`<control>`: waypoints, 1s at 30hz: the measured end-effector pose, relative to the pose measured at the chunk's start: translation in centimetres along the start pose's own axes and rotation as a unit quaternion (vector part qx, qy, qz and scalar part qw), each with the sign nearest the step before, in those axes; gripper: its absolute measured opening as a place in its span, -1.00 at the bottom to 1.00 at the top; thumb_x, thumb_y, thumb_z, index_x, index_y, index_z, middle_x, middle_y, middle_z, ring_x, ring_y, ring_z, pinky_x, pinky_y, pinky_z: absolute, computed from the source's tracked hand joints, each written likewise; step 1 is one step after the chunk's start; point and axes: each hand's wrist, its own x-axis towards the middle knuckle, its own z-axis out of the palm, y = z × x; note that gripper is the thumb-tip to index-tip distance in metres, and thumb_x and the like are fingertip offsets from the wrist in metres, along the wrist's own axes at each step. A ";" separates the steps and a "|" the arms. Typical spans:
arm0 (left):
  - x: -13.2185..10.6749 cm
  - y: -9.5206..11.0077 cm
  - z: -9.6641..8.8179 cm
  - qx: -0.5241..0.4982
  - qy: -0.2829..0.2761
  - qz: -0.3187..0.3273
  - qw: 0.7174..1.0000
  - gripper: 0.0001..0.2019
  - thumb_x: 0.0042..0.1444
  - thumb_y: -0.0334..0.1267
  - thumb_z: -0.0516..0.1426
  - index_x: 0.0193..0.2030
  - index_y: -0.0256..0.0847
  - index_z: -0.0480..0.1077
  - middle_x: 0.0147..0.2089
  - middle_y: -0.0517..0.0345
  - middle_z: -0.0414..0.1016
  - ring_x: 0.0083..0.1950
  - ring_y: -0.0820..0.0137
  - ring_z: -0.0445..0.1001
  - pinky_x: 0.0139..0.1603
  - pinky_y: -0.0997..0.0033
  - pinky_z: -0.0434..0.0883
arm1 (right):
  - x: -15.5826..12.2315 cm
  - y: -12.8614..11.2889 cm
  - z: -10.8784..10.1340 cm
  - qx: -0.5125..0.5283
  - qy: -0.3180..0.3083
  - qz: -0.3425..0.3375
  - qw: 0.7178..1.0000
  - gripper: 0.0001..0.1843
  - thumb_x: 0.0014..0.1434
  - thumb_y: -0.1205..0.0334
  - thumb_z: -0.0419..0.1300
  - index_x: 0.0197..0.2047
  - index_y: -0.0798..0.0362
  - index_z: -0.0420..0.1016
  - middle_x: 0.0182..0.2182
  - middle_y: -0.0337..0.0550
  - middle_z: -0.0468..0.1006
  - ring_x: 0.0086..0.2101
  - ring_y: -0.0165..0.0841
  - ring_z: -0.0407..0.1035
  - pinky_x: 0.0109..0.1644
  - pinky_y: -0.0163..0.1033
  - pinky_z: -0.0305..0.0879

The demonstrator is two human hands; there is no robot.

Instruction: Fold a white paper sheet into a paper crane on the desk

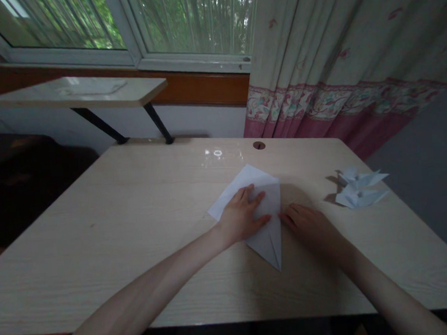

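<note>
A folded sheet of white paper (pixel 268 197) lies on the desk, its narrow point toward me and a wider flap spreading out on the left. My left hand (pixel 242 217) rests flat on top of it with the fingers spread, covering part of the folds. At the paper's right edge is my right hand (pixel 305 223), its fingers curled and pressed together with the fingertips on the crease. Over to the right, two folded white paper figures (pixel 360 187) with pointed ends sit close together on the desk.
The pale wooden desk (pixel 135 221) has a round cable hole (pixel 259 145) near its back edge. A raised shelf (pixel 86 93) on black supports stands at the back left. Behind the desk are a window (pixel 197 25) and a floral curtain (pixel 334 50).
</note>
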 end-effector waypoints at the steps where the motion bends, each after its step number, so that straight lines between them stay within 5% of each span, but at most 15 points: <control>1: 0.0 0.0 0.0 0.000 -0.002 0.000 1.000 -0.39 0.19 0.13 0.06 0.30 -0.11 0.17 0.37 -0.07 0.07 0.34 0.05 0.07 0.26 0.04 0.18 | 0.0 0.1 0.1 0.002 0.000 0.001 1.000 -0.72 0.36 0.28 -0.06 -0.28 0.08 0.44 -0.34 -0.09 0.54 -0.32 -0.29 0.45 -0.27 -0.22 0.29; 30: 0.0 -0.1 0.0 -0.013 0.000 0.004 1.000 -0.38 0.17 0.08 0.10 0.31 -0.13 0.16 0.37 -0.06 0.06 0.33 0.06 0.08 0.28 0.10 0.17 | 0.3 1.2 0.7 0.101 0.024 -0.004 0.995 -0.72 0.36 0.22 -0.03 -0.37 0.03 0.39 -0.42 -0.16 0.51 -0.39 -0.32 0.44 -0.31 -0.24 0.30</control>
